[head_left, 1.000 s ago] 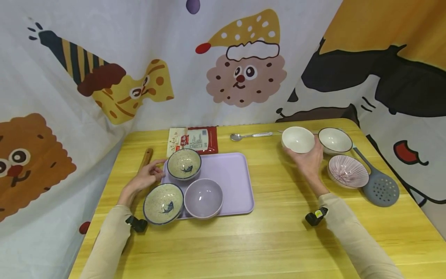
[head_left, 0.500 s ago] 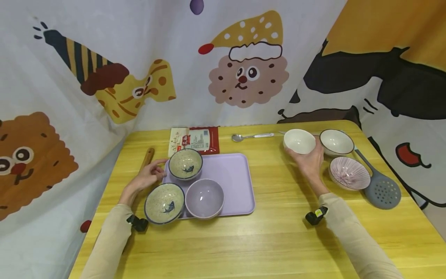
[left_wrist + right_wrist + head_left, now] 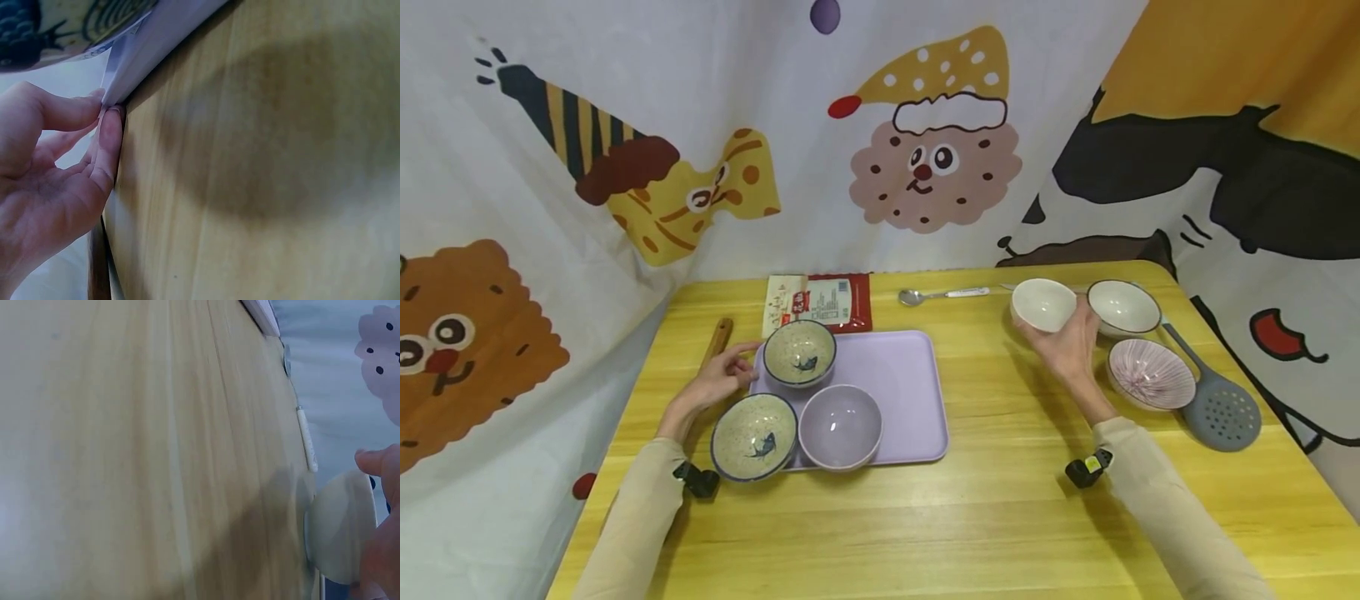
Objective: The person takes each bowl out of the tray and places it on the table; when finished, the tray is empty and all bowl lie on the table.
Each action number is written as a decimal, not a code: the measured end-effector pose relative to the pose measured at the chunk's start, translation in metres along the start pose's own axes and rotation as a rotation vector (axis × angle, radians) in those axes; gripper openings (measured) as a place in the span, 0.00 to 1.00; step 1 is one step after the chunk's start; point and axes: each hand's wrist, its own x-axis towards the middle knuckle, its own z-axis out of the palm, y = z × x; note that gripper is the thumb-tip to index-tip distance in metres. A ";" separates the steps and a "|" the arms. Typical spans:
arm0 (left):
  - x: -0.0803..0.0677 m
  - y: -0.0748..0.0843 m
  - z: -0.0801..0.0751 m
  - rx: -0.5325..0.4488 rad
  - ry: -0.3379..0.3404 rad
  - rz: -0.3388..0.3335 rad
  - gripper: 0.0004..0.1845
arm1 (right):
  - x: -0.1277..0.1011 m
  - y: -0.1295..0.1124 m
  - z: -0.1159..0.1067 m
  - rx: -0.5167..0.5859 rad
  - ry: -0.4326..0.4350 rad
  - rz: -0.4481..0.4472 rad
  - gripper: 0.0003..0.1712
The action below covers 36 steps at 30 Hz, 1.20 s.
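My left hand [image 3: 721,382] pinches the left edge of the lilac tray [image 3: 917,396] between thumb and fingers, which shows closely in the left wrist view. Beside it, a speckled bowl with a blue fish [image 3: 799,353] stands on the tray. A second fish bowl [image 3: 752,437] overlaps the tray's front left corner, and a plain lilac bowl [image 3: 841,427] stands to its right. Over at the back right, my right hand [image 3: 1070,340] grips a small white bowl [image 3: 1042,305] by its side, thumb at the rim in the right wrist view.
Right of the white bowl stand a dark-rimmed white bowl [image 3: 1123,307] and a pink-streaked bowl [image 3: 1150,375], with a grey slotted turner [image 3: 1222,412] beyond. A spoon [image 3: 945,294] and a red-and-cream food packet [image 3: 842,302] lie at the back. A wooden handle [image 3: 720,335] lies left of the tray.
My right wrist has shifted slightly to the right while the hand keeps its grip on the white bowl. The left hand stays on the tray edge, and the head view has tilted a little.
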 end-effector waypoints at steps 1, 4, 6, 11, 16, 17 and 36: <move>0.000 0.000 0.000 -0.003 0.002 0.001 0.32 | -0.002 -0.001 -0.001 -0.009 0.002 -0.004 0.63; 0.000 0.000 0.000 -0.001 0.008 0.005 0.32 | -0.007 -0.006 -0.004 -0.025 0.010 -0.027 0.64; -0.002 0.006 0.000 0.001 0.008 -0.006 0.31 | -0.011 -0.012 -0.007 -0.031 0.009 -0.053 0.64; -0.014 0.033 -0.003 0.007 -0.001 -0.016 0.30 | -0.020 -0.034 -0.012 -0.029 -0.027 -0.125 0.62; -0.004 0.010 0.000 0.015 0.004 -0.009 0.31 | -0.032 -0.055 -0.012 -0.002 -0.062 -0.206 0.63; -0.002 0.004 0.001 0.017 0.006 -0.006 0.31 | -0.035 -0.058 -0.011 0.006 -0.072 -0.222 0.63; 0.001 -0.004 0.001 0.007 0.015 -0.006 0.32 | -0.098 -0.112 0.017 0.127 -0.335 -0.539 0.64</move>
